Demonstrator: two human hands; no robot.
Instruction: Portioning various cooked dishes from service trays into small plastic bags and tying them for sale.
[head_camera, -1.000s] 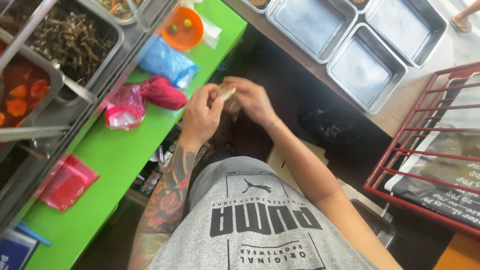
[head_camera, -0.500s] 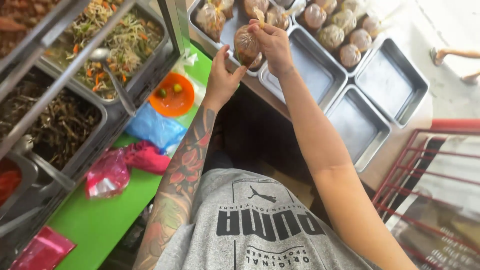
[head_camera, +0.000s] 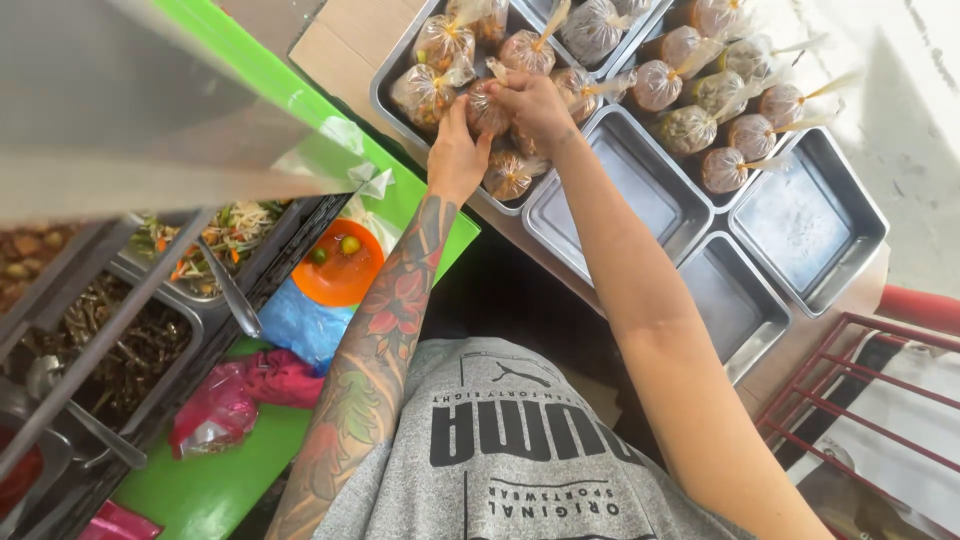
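Both hands are up over a steel tray (head_camera: 405, 62) w/ tied clear bags of food in it. The left hand (head_camera: 457, 152) and right hand (head_camera: 530, 105) meet on one bag (head_camera: 487, 108), brownish filling, plastic pulled tight. Left fingers are closed around its near-left side, thumb pressed against it; right fingers curl over the top & far side, so the bag sits clamped between the two hands. Can't tell if it's resting on the tray or lifted a bit.

Just under the fingers there's another filled bag (head_camera: 510, 175) lying at the tray's near edge. Left of the fingertips, two more bags (head_camera: 425, 90) touching each other. Beyond the right fingers, a row of bags w/ twisted tops (head_camera: 690, 120) spreads across the next trays. Near side of the right wrist: an empty steel tray (head_camera: 640, 195), then two more empties further right.

Back toward the left elbow, well apart from the fingers: an orange bowl (head_camera: 345, 270) w/ small limes, a blue plastic bag (head_camera: 300, 325), a pink bag (head_camera: 215, 420) on the green counter (head_camera: 205, 490).
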